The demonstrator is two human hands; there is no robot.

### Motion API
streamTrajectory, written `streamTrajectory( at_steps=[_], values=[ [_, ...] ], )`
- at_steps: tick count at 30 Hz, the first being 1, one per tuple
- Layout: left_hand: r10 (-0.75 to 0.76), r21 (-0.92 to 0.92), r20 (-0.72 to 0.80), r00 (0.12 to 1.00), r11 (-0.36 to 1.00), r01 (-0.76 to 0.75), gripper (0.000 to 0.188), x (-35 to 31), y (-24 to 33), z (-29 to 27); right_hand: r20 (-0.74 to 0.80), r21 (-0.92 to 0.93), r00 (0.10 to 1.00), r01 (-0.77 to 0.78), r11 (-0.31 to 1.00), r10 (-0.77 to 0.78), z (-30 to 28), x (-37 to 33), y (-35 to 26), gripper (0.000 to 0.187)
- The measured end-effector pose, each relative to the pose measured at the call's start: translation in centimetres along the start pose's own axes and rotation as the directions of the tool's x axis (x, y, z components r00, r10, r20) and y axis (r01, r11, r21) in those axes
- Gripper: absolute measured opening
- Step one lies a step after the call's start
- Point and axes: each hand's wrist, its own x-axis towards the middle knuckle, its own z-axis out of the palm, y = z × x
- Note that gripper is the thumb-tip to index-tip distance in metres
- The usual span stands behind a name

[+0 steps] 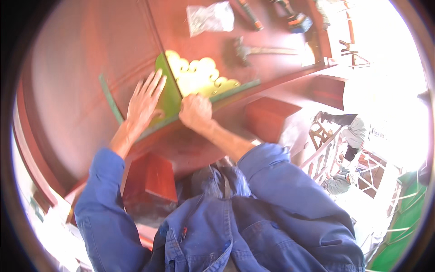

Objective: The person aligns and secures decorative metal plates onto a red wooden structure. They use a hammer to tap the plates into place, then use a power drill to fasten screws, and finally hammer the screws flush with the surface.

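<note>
A brass-coloured ornamental plate with a scalloped, curled edge lies on a reddish-brown wooden panel. Its right part shines gold, while the part left of the panel's seam looks green. My left hand rests flat over the green part, fingers stretched out. Close to the seam, at the plate's near edge, my right hand is closed in a fist; anything inside it is hidden. Green strips, one on the right and one on the left, lie on the wood about the plate.
Beyond the plate lie a hammer, a clear plastic bag, a dark-handled tool and a cordless power tool. Wooden blocks stick out below the near edge. Other people work at the far right.
</note>
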Motion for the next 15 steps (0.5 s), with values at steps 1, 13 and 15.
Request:
streamTrajectory(
  at_steps=[1, 13, 15],
  values=[
    [0.001, 0.001, 0.013, 1.000, 1.000, -0.001, 0.123, 0.2, 0.2, 0.3, 0.022, 0.084, 1.000, -0.021, 0.996, 0.019, -0.9, 0.1, 0.1, 0.014],
    [-0.038, 0.031, 0.039, 0.999, 0.999, 0.037, 0.129, 1.5, 1.6, -0.3, -0.329, -0.045, 0.902, 0.281, 0.959, -0.280, -13.9, 14.0, 4.4, 0.027],
    [-0.036, 0.051, 0.033, 0.999, 0.998, 0.035, 0.127, -0.1, 1.0, -2.3, -0.399, 0.008, 0.883, 0.274, 0.962, -0.249, -19.5, 19.9, 10.5, 0.031]
  ],
)
